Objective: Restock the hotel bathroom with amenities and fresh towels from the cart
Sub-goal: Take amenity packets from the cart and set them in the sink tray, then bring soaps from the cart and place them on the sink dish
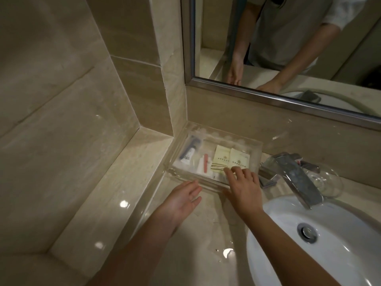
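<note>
**Squaring sachets in the amenity tray**

Nearest is the counter (pixel 185 234), with the sink (pixel 278 234) set into it on the right. Both forearms reach across it.

The left hand (pixel 181 201) is just short of the tray (pixel 208 185) front wall. Its fingers are straight and pressed together, palm turned inward, holding nothing. Cannot tell if the tips touch the wall.

The right hand (pixel 245 188) is farther in, over the front wall. Its fingers (pixel 227 171) are a little spread, tips down on the near ends of the two yellow sachets (pixel 221 159). No pinch shows.

The tray is clear and sits in the wall corner, long axis left to right along the back wall. The sachets lie side by side in its right half, long axes pointing away from the person, straight ahead of the right fingertips. The right hand is therefore the nearer one for them.

The tray's left part holds a small tube (pixel 188 155) and a red-and-white stick (pixel 204 164), ahead of the left hand and apart from it.

Likely step: aligning the sachets. A short push or side slide should do it, with the left hand steadying. The tray may skid on the polished counter.

Beyond, the faucet (pixel 294 176) and a glass bowl (pixel 327 182) stand right of the tray, with the mirror (pixel 288 48) above. No towels in view.
</note>
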The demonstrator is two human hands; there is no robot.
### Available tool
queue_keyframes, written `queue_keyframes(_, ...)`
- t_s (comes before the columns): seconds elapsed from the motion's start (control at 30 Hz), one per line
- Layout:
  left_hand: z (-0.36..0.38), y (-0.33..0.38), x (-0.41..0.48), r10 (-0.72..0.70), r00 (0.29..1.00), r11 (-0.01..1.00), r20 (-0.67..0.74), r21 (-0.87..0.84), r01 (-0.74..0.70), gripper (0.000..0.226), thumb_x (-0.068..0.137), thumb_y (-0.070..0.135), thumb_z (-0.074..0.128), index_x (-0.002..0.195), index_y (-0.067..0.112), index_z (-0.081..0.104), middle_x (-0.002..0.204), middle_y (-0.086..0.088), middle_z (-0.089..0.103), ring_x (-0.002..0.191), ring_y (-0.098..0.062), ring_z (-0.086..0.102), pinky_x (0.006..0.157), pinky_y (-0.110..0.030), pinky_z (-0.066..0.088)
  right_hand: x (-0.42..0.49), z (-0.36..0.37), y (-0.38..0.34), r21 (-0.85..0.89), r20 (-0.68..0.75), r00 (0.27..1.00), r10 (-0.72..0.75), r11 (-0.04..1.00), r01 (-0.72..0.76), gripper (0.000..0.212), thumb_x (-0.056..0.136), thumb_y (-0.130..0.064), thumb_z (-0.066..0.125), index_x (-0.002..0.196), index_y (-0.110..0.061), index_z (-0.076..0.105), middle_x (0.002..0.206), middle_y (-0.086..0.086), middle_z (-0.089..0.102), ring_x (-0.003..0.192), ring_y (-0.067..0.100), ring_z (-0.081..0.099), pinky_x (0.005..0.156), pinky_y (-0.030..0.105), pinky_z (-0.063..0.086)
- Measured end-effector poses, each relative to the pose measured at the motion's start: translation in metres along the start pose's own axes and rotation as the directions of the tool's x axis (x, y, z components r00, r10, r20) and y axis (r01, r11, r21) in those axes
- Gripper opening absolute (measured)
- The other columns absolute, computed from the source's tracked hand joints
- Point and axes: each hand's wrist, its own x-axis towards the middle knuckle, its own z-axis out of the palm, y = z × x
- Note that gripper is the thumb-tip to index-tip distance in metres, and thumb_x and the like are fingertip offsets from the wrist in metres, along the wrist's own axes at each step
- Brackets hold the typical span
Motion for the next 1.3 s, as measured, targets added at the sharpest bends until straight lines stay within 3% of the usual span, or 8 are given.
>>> queue_keyframes(0.17, -0.002, 0.006, 0.006, -0.013, 1.000, 0.998, 0.023, 0.068, 0.011, 0.046, 0.096, 0.006, 0.047, 0.139, 0.000, 0.033, 0.142, -0.014, 0.043, 0.132, -0.024, 0.042, 0.108, -0.036, 0.032, 0.001, -0.001, 0.001, 0.001, 0.032, 0.999, 0.008, 1.000, -0.008, 0.067, 0.045, -0.017, 0.091, 0.107, -0.014, 0.064, 0.098, 0.008, 0.064, 0.075, 0.029, 0.060, 0.066, 0.040, 0.052)
queue_keyframes(0.27, -0.007, 0.005, 0.001, -0.005, 0.999, 0.991, 0.034, 0.131, 0.001, 0.040, 0.096, 0.007, 0.047, 0.135, 0.003, 0.038, 0.127, -0.011, 0.053, 0.128, -0.022, 0.046, 0.106, -0.034, 0.033, 0.000, -0.003, -0.001, 0.017, 0.068, 0.997, 0.025, 1.000, -0.026, 0.066, 0.046, -0.015, 0.090, 0.107, -0.015, 0.064, 0.098, 0.008, 0.063, 0.076, 0.030, 0.060, 0.067, 0.040, 0.052)
queue_keyframes(0.4, -0.011, -0.005, -0.015, 0.057, 0.998, 0.928, 0.007, 0.369, -0.056, 0.014, 0.092, 0.008, 0.053, 0.106, 0.013, 0.057, 0.106, -0.007, 0.063, 0.106, -0.016, 0.059, 0.097, -0.028, 0.043, 0.002, -0.012, -0.002, 0.002, 0.125, 0.992, 0.030, 1.000, -0.031, 0.063, 0.043, -0.024, 0.092, 0.100, -0.015, 0.067, 0.093, 0.008, 0.065, 0.073, 0.029, 0.061, 0.062, 0.040, 0.051)
queue_keyframes(0.53, -0.016, -0.014, -0.036, 0.213, 0.977, 0.745, 0.014, 0.645, -0.172, 0.008, 0.088, 0.013, 0.058, 0.088, 0.021, 0.062, 0.085, -0.001, 0.064, 0.080, -0.012, 0.061, 0.069, -0.021, 0.045, -0.005, -0.024, -0.005, 0.019, 0.159, 0.987, -0.022, 1.000, 0.019, 0.057, 0.053, -0.032, 0.089, 0.102, -0.012, 0.068, 0.096, 0.011, 0.067, 0.082, 0.034, 0.063, 0.066, 0.044, 0.052)
queue_keyframes(0.67, -0.024, -0.027, -0.067, 0.294, 0.954, 0.590, 0.064, 0.773, -0.234, 0.013, 0.087, 0.017, 0.056, 0.082, 0.028, 0.061, 0.088, 0.000, 0.063, 0.083, -0.017, 0.059, 0.074, -0.030, 0.046, -0.025, -0.045, -0.008, 0.084, 0.126, 0.985, -0.115, 0.991, 0.105, 0.044, 0.073, -0.034, 0.076, 0.111, -0.014, 0.065, 0.107, 0.008, 0.066, 0.097, 0.032, 0.061, 0.079, 0.042, 0.048)
queue_keyframes(0.8, -0.035, -0.047, -0.109, 0.326, 0.941, 0.385, 0.094, 0.896, -0.223, 0.016, 0.091, 0.026, 0.052, 0.103, 0.023, 0.061, 0.105, 0.001, 0.061, 0.095, -0.013, 0.058, 0.079, -0.022, 0.045, -0.045, -0.071, -0.014, 0.289, 0.227, 0.932, -0.281, 0.934, 0.211, 0.036, 0.093, -0.039, 0.052, 0.124, -0.023, 0.054, 0.119, -0.001, 0.062, 0.109, 0.021, 0.056, 0.091, 0.034, 0.044)
queue_keyframes(1.07, -0.077, -0.096, -0.212, 0.427, 0.904, 0.328, 0.011, 0.930, -0.166, 0.028, 0.093, 0.029, 0.051, 0.116, 0.016, 0.058, 0.100, 0.003, 0.057, 0.090, -0.008, 0.053, 0.083, -0.020, 0.043, -0.099, -0.118, -0.064, 0.515, 0.368, 0.704, -0.607, 0.764, 0.389, 0.031, 0.094, -0.042, 0.048, 0.120, -0.027, 0.055, 0.111, -0.007, 0.064, 0.100, 0.016, 0.060, 0.077, 0.030, 0.046)
queue_keyframes(1.3, -0.144, -0.155, -0.323, 0.490, 0.854, 0.446, -0.174, 0.892, -0.074, 0.027, 0.093, 0.028, 0.051, 0.114, 0.012, 0.058, 0.107, -0.007, 0.064, 0.100, -0.020, 0.061, 0.091, -0.033, 0.048, -0.167, -0.157, -0.163, 0.563, 0.360, 0.360, -0.861, 0.508, 0.652, 0.032, 0.094, -0.037, 0.050, 0.121, -0.022, 0.055, 0.115, -0.001, 0.064, 0.102, 0.021, 0.060, 0.084, 0.033, 0.047)
